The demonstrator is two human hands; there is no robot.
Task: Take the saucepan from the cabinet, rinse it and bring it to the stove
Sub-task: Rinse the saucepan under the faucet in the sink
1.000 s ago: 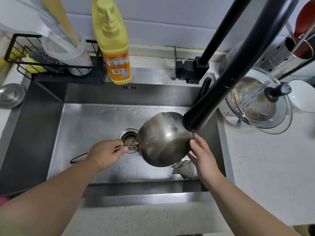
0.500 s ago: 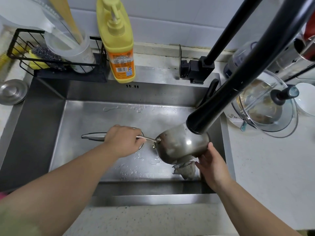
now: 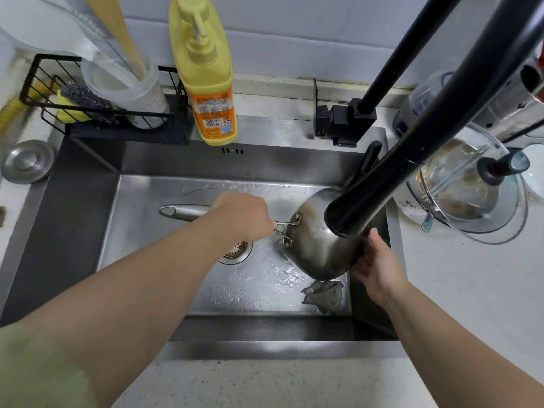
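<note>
From the head camera, a pale speckled counter [image 3: 459,293] surrounds a stainless steel sink [image 3: 88,219] set below a white tiled wall [image 3: 294,33]. The basin floor is wet, with beads and streaks of water around the round drain strainer [image 3: 237,251] and a crumpled grey cloth [image 3: 325,293] lying near the front right corner. A black faucet [image 3: 412,160] rises from its base behind the sink and curves forward, its spout ending over the right side of the basin.

On the back ledge a black wire rack [image 3: 97,101] holds a steel scouring pad [image 3: 84,103] on a yellow sponge, and a translucent plastic cup [image 3: 132,92] with a wooden utensil standing in it. Just beside the rack stands a yellow pump bottle [image 3: 207,75] with an orange label. A round metal sink stopper [image 3: 28,161] rests on the counter at the left. On the right, a glass lid [image 3: 471,189] with a dark knob covers a pot whose contents are unclear.

The saucepan [image 3: 316,242] is held above the right half of the basin, tilted on its side under the spout, its steel outside facing the camera. The left hand [image 3: 243,216] is clenched around its long handle, which sticks out to the left. The right hand [image 3: 375,265] cups the pan's lower right edge, thumb up against the metal, fingers curled behind it.
</note>
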